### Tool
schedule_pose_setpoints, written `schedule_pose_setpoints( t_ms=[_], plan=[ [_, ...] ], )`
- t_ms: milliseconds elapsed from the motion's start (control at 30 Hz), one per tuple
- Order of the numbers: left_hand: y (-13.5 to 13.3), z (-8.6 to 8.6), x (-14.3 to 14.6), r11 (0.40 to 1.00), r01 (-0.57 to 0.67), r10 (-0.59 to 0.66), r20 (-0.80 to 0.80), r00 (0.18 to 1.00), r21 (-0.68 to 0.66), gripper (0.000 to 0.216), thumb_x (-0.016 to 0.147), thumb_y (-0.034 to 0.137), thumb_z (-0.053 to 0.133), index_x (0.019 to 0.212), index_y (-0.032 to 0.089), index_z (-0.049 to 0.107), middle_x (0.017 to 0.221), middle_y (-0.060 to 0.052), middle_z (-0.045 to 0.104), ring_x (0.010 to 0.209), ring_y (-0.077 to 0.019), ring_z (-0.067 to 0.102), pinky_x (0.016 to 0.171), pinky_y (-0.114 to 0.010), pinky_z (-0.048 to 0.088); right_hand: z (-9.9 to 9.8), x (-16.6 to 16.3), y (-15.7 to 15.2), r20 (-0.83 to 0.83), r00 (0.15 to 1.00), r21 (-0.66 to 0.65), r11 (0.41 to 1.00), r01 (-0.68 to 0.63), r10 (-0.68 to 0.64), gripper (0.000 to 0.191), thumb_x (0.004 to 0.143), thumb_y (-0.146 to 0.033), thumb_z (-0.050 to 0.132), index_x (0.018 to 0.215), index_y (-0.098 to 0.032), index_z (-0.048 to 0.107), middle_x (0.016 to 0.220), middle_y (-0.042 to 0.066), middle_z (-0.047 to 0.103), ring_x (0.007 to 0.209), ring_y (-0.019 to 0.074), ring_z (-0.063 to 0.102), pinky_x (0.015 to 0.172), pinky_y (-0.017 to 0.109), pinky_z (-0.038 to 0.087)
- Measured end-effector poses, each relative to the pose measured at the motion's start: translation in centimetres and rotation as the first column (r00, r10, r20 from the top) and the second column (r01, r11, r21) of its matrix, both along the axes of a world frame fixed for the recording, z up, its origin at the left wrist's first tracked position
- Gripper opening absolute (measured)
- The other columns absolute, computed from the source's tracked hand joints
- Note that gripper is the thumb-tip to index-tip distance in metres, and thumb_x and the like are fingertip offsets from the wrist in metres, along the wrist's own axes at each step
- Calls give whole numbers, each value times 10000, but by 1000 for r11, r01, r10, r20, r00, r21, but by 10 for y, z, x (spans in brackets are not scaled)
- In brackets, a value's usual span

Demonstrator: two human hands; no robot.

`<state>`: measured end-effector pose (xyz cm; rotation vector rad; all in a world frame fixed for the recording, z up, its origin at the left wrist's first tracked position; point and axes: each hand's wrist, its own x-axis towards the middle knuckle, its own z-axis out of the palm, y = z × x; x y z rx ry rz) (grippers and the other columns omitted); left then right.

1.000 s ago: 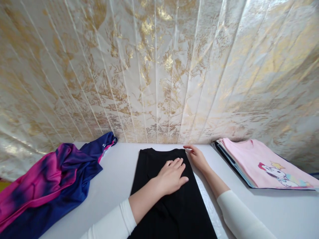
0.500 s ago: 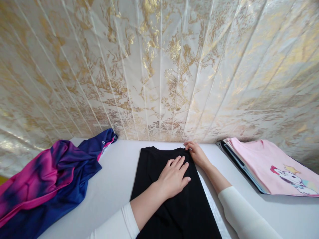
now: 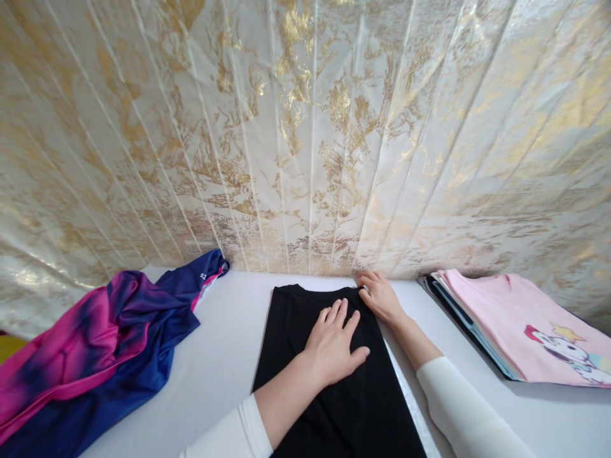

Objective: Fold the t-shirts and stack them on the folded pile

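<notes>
A black garment, folded into a long narrow strip, lies on the white table in front of me. My left hand rests flat on its upper middle, fingers spread, pressing the cloth down. My right hand sits at the strip's far right corner near the wall, its fingers curled on the edge of the cloth. Both arms wear white sleeves.
A crumpled pink and navy sports shirt lies at the left of the table. At the right stands a stack of folded clothes topped by a pink T-shirt with a cartoon print. A white and gold foil backdrop hangs behind.
My right hand has slid a little further to the strip's far corner and closed on its edge. My left hand stays pressed on the cloth. The view has shifted slightly.
</notes>
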<state>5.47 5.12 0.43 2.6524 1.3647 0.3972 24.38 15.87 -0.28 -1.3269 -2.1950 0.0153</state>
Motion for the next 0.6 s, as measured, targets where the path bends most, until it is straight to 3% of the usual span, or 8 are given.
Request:
schedule_pose_setpoints(
  t_ms=[267,467,600],
  plan=[
    [0,1,0,999,-32,32,8,999,-28,727,891,585,430,1453,142,305,1532,-183,210,1412,-329,161,1111,-488,180,0,4,1,81,996,40,999,35,-38,104,768,-193,492,800,-223,585,1133,95,595,1065,280,475,953,438,379],
    [-1,3,-2,999,-31,32,32,999,-36,688,884,570,454,1438,177,346,1539,-148,217,1411,-340,156,1109,-495,192,-6,11,4,15,998,43,997,58,-59,224,771,-82,388,895,-206,527,918,84,614,910,236,550,845,375,435],
    [-3,2,0,999,-52,53,51,997,-14,692,873,567,470,1430,171,360,1536,-141,229,1411,-329,167,1114,-490,197,-6,6,-5,-53,996,42,996,73,-71,165,844,-174,399,972,-208,497,882,56,606,868,217,572,810,355,455]
  ],
)
